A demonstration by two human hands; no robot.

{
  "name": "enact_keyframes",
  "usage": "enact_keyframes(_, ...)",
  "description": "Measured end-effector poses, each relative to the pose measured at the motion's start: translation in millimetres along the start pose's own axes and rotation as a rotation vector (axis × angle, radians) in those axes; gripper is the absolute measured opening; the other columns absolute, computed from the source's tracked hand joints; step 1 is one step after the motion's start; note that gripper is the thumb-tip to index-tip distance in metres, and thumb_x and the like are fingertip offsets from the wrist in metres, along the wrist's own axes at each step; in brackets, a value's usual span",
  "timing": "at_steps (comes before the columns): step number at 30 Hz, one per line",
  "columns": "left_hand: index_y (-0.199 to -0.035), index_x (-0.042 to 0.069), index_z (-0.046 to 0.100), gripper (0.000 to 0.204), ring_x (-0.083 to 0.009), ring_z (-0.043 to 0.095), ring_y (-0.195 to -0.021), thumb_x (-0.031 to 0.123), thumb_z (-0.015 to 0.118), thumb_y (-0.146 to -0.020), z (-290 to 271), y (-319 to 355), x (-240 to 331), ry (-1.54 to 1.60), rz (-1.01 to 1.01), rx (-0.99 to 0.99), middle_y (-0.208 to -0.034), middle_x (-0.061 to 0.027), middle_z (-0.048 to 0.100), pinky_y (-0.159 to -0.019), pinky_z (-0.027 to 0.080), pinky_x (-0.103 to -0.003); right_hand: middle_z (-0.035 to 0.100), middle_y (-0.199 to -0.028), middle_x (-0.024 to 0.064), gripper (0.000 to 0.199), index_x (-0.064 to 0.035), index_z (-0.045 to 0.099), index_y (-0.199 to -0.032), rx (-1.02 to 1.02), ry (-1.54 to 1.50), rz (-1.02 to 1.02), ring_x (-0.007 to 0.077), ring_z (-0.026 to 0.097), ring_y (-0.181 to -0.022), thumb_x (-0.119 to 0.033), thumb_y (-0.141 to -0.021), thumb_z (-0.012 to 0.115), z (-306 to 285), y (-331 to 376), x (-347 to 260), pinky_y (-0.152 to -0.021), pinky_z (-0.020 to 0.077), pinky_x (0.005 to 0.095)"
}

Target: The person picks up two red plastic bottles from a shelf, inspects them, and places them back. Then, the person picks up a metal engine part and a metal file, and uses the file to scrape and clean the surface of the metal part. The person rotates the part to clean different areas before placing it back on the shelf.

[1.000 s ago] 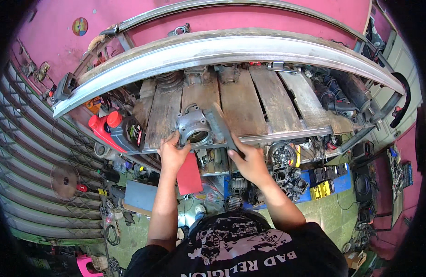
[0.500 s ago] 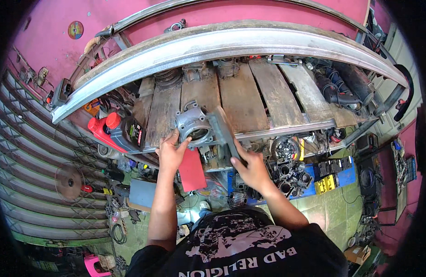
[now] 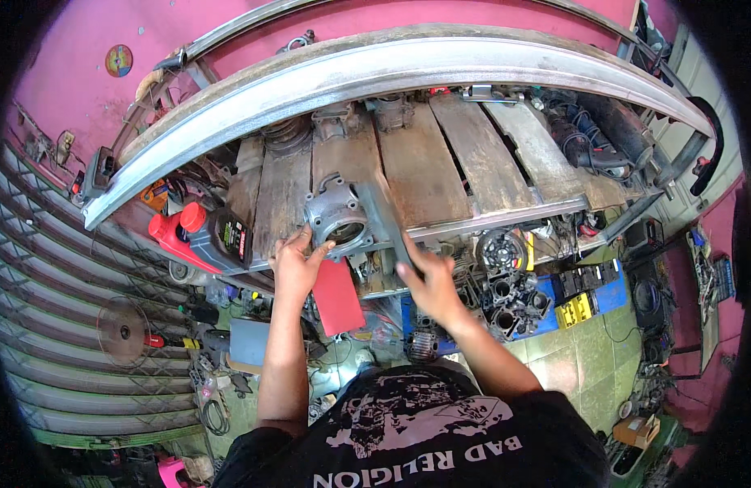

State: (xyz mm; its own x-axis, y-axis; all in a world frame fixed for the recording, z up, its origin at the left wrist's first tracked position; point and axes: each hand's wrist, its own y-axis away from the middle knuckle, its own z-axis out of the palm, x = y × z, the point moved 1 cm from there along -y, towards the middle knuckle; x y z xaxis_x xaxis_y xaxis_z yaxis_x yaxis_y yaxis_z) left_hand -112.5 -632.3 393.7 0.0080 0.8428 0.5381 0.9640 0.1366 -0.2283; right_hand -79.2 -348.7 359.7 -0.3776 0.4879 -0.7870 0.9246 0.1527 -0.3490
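A grey cast-metal engine cylinder block (image 3: 333,203) with a round bore rests at the front edge of the plank bench. My left hand (image 3: 295,259) is closed on its lower left side, the thumb near the bore opening. In my right hand (image 3: 431,285) is a long flat file (image 3: 383,218), smeared by motion. Its blade slants up and left against or just beside the block's right side; whether it touches cannot be made out.
Red and dark oil bottles (image 3: 221,238) stand left of the block. A power tool (image 3: 585,150) lies at the bench's right end. A metal rail (image 3: 408,65) arches across the back. Below, engine parts (image 3: 506,301) and a red sheet (image 3: 338,298) sit under the bench edge.
My right hand and the file have shifted slightly left and away from me along the block. My left hand keeps its hold. The whole view has tilted a little.
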Motion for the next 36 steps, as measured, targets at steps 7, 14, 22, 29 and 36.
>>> enact_keyframes(7, -0.133, 0.001, 0.068, 0.061, -0.0413, 0.061, -0.119, 0.034, 0.082, -0.085, -3, 3, 13, -0.064, 0.035, 0.046, -0.131, -0.0139, 0.071, -0.105, 0.043, -0.059, 0.066, -0.078, 0.0118, 0.059, -0.0084, 0.053, -0.152, 0.045, -0.214, 0.201, 0.0193, 0.059, -0.073, -0.024, -0.098, 0.069, 17, 37, 3, -0.081, 0.0378, 0.0371)
enact_keyframes(14, -0.134, -0.002, 0.066, 0.063, -0.0432, 0.064, -0.113, 0.036, 0.081, -0.086, -3, -2, 20, -0.105, 0.100, 0.094, -0.127, -0.0190, 0.071, -0.103, 0.045, -0.055, 0.076, -0.104, 0.0241, 0.051, -0.0005, 0.055, -0.145, -0.159, -0.349, 0.347, 0.0215, 0.069, -0.096, -0.028, -0.103, 0.062, 13, -114, 12, -0.091, 0.0514, 0.0364)
enact_keyframes(22, -0.135, 0.001, 0.067, 0.064, -0.0438, 0.063, -0.118, 0.040, 0.082, -0.086, -1, 1, 7, -0.084, 0.036, 0.047, -0.129, -0.0171, 0.071, -0.104, 0.044, -0.059, 0.063, -0.081, 0.0120, 0.060, 0.0011, 0.043, -0.155, -0.074, -0.541, 0.357, 0.0116, 0.058, -0.079, -0.026, -0.105, 0.062, 9, 38, -6, -0.079, 0.0513, 0.0299)
enact_keyframes(29, -0.132, -0.002, 0.068, 0.063, -0.0408, 0.062, -0.115, 0.036, 0.082, -0.084, -1, -4, 17, -0.093, 0.084, 0.052, -0.127, -0.0167, 0.072, -0.102, 0.043, -0.061, 0.063, -0.134, 0.0319, 0.061, 0.0056, 0.043, -0.152, -0.042, -0.445, 0.256, 0.0256, 0.064, -0.124, -0.029, -0.105, 0.060, 25, -39, 18, -0.104, 0.0468, 0.0339)
enact_keyframes(36, -0.131, -0.001, 0.069, 0.061, -0.0425, 0.060, -0.118, 0.036, 0.081, -0.085, -4, -2, 22, -0.118, 0.049, 0.052, -0.125, -0.0148, 0.072, -0.103, 0.039, -0.069, 0.073, -0.120, 0.0266, 0.062, 0.0042, 0.040, -0.155, -0.125, -0.382, 0.369, 0.0229, 0.071, -0.104, -0.031, -0.107, 0.059, 17, 23, -12, -0.096, 0.0510, 0.0332)
